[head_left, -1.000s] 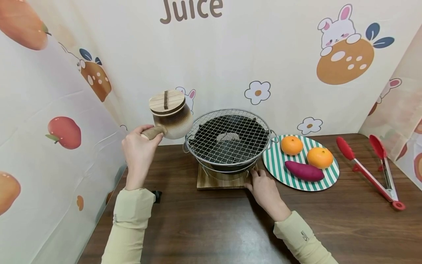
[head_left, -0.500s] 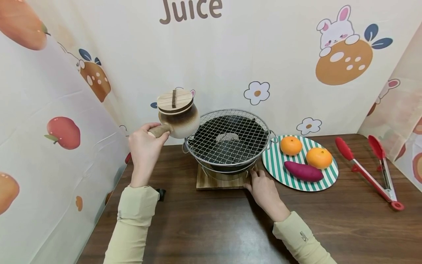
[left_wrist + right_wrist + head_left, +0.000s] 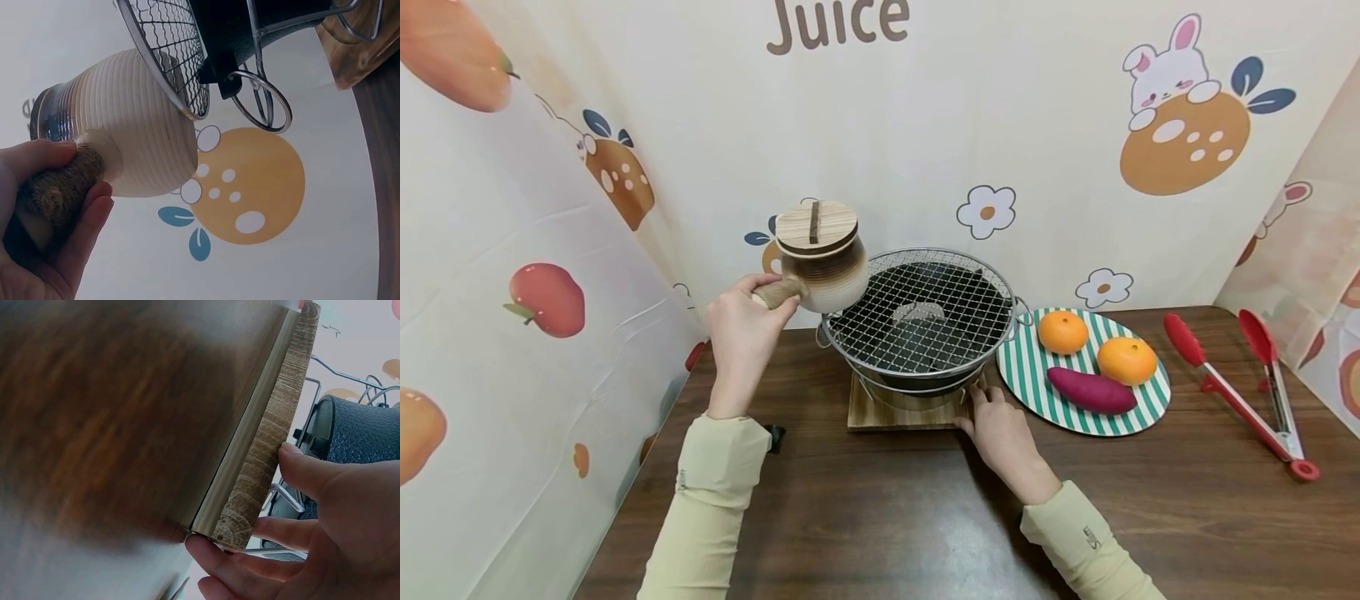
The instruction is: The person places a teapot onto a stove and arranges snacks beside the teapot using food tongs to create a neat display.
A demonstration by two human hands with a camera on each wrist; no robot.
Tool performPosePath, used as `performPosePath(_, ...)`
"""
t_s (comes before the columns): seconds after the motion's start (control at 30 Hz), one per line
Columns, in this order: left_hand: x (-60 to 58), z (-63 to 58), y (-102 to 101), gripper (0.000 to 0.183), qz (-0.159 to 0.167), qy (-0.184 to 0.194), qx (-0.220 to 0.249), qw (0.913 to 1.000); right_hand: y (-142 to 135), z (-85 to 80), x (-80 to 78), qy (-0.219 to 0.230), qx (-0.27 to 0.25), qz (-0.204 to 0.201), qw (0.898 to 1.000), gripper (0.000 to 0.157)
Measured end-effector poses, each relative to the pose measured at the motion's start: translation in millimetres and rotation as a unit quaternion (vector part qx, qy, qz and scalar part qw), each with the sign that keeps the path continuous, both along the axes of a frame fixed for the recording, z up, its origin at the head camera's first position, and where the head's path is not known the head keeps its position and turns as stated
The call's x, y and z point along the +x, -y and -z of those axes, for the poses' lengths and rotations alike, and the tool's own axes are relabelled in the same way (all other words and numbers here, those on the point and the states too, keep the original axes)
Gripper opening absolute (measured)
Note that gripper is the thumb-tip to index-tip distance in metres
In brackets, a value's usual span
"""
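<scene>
Left hand curls round the handle of a lidded pot.
Right of it, a grill stands on a board whose corner the right hand grasps.

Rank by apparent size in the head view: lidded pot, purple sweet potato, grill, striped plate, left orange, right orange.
1. Grill
2. Striped plate
3. Lidded pot
4. Purple sweet potato
5. Left orange and right orange: not ranked; the right looks slightly bigger but sits nearer the camera.
</scene>
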State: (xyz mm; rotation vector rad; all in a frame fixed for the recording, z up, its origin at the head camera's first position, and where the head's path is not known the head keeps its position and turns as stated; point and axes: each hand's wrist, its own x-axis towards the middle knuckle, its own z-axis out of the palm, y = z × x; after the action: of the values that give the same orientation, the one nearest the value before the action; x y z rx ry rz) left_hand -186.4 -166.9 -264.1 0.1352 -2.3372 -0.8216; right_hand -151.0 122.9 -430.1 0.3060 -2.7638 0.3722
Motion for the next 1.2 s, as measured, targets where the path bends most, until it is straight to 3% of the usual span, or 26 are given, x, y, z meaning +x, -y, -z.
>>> performPosePath(0.73,-11.9,1.4,-23,0.031,0.055,0.011,-0.019,0.9982,1,1.7,-1.7,0.001,0.022,0.005,1.000,0.057)
performPosePath(1.2,-15.3,-0.7,-31,0.032,0.062,0.026,-0.014,0.9977,0,2.2,-2.9,0.002,0.021,0.005,1.000,0.056)
